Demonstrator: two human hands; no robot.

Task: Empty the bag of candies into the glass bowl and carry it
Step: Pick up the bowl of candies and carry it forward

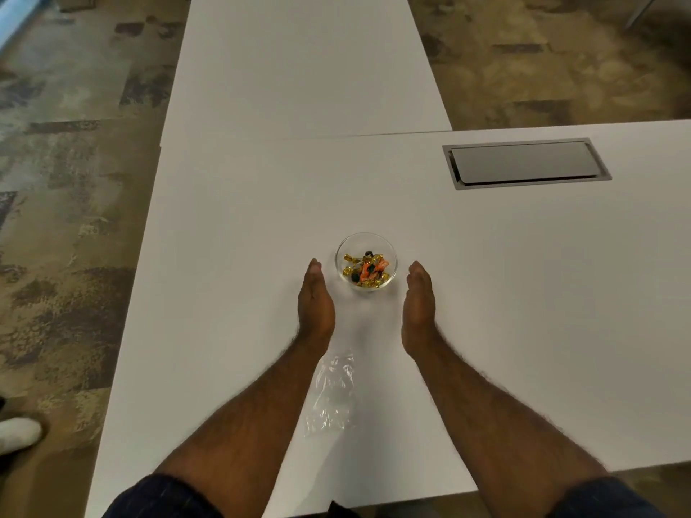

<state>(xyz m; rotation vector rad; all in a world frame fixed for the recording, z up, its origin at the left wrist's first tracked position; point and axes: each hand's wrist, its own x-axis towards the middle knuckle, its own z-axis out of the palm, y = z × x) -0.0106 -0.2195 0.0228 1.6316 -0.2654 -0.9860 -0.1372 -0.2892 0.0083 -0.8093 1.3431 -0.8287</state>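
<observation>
A small glass bowl (pixel 365 261) stands on the white table (pixel 224 256), holding several wrapped candies (pixel 368 270) in gold, orange and dark colours. My left hand (pixel 315 300) is held edge-on just left of the bowl, fingers straight and together, not touching it. My right hand (pixel 418 302) mirrors it just right of the bowl, also apart from the glass. A clear, empty-looking plastic bag (pixel 332 394) lies flat on the table between my forearms, nearer to me.
A grey metal cable hatch (pixel 525 163) is set into the table at the right. A second white table (pixel 299 61) adjoins at the back. Patterned carpet lies on both sides, with a white shoe (pixel 18 433) at the left edge.
</observation>
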